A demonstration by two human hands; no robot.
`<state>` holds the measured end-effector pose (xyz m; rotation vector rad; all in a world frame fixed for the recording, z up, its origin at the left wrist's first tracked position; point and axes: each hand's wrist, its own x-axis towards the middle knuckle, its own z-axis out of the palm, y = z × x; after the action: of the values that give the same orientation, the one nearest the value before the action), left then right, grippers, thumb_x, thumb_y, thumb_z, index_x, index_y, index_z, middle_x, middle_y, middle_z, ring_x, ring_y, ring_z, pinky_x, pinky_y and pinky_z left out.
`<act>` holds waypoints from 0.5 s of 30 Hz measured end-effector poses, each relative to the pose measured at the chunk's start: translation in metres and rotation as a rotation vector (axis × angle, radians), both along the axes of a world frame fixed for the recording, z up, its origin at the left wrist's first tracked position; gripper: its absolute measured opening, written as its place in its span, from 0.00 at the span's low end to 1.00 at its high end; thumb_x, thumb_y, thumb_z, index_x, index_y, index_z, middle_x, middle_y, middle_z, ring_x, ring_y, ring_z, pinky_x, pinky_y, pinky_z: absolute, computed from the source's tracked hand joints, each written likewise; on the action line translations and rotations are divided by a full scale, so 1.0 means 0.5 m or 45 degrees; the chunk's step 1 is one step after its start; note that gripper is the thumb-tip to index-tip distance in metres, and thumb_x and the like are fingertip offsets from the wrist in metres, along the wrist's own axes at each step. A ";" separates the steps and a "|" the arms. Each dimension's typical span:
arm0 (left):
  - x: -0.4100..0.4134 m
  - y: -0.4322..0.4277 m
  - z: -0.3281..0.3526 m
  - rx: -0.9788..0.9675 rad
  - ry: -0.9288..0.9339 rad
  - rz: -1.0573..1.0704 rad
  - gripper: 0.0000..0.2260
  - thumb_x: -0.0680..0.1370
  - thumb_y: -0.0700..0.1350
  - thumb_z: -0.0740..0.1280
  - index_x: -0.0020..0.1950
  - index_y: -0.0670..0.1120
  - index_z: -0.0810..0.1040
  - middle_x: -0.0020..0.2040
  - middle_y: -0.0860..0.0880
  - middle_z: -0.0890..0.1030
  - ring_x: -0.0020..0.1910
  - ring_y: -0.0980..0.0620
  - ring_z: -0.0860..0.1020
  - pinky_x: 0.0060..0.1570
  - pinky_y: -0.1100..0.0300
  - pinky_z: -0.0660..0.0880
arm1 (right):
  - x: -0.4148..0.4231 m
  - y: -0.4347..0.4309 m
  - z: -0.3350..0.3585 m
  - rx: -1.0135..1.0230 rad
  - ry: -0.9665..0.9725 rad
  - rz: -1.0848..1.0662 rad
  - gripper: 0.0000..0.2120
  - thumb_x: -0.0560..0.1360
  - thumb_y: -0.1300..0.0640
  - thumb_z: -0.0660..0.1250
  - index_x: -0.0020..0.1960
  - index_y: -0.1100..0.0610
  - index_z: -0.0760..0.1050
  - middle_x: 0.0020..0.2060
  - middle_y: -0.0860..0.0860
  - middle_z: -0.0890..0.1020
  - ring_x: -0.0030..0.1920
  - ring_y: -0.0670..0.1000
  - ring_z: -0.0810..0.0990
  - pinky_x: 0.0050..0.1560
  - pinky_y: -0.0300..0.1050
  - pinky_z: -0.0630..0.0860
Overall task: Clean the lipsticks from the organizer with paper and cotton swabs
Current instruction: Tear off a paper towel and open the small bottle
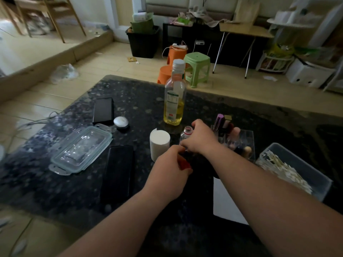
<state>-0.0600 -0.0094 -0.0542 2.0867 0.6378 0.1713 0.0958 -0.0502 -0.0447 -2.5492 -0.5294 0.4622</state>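
Bench (130, 93): dark stone, under both grips.
Organizer (246, 138): clear stiff plastic, just right of the right grip (201, 138).
Paper roll (159, 143): soft, light, just left of that grip.
Right grip: curled round a small bottle (187, 131); glass, probably slippery and fragile.
Left grip (171, 169): pinches what seems a red cap (183, 164).
Lipsticks (222, 121): upright in the organizer; probably light and smooth, so take each by its case.
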 end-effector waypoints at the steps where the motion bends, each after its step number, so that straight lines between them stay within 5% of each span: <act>1: -0.002 0.001 0.001 0.012 -0.006 -0.008 0.23 0.76 0.42 0.74 0.68 0.56 0.73 0.50 0.58 0.81 0.51 0.60 0.80 0.48 0.70 0.73 | 0.001 0.005 -0.008 -0.004 -0.010 -0.032 0.34 0.67 0.54 0.79 0.68 0.54 0.67 0.58 0.54 0.80 0.57 0.56 0.80 0.57 0.52 0.79; 4: -0.005 0.003 0.006 0.065 -0.023 -0.025 0.20 0.78 0.43 0.72 0.68 0.55 0.73 0.54 0.58 0.81 0.53 0.59 0.79 0.53 0.67 0.74 | 0.003 0.013 -0.031 0.050 -0.068 -0.099 0.22 0.68 0.55 0.77 0.57 0.53 0.71 0.50 0.52 0.80 0.50 0.54 0.79 0.52 0.50 0.79; 8: -0.004 0.006 0.015 0.169 -0.052 -0.043 0.14 0.82 0.44 0.66 0.67 0.53 0.74 0.57 0.56 0.80 0.53 0.60 0.77 0.48 0.70 0.69 | 0.000 0.013 -0.048 0.135 -0.129 -0.129 0.14 0.69 0.54 0.75 0.50 0.51 0.73 0.46 0.49 0.80 0.45 0.50 0.77 0.46 0.46 0.75; 15: 0.008 -0.006 0.030 0.097 -0.006 -0.068 0.23 0.80 0.43 0.70 0.73 0.55 0.69 0.57 0.60 0.77 0.54 0.61 0.75 0.50 0.71 0.71 | -0.017 -0.084 0.043 0.386 -0.183 -0.114 0.18 0.66 0.50 0.79 0.52 0.48 0.77 0.45 0.44 0.82 0.48 0.46 0.80 0.53 0.46 0.78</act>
<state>-0.0558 -0.0124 -0.0392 2.1734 0.5802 0.1729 0.0873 -0.0922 -0.0233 -2.3115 -0.4930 0.1527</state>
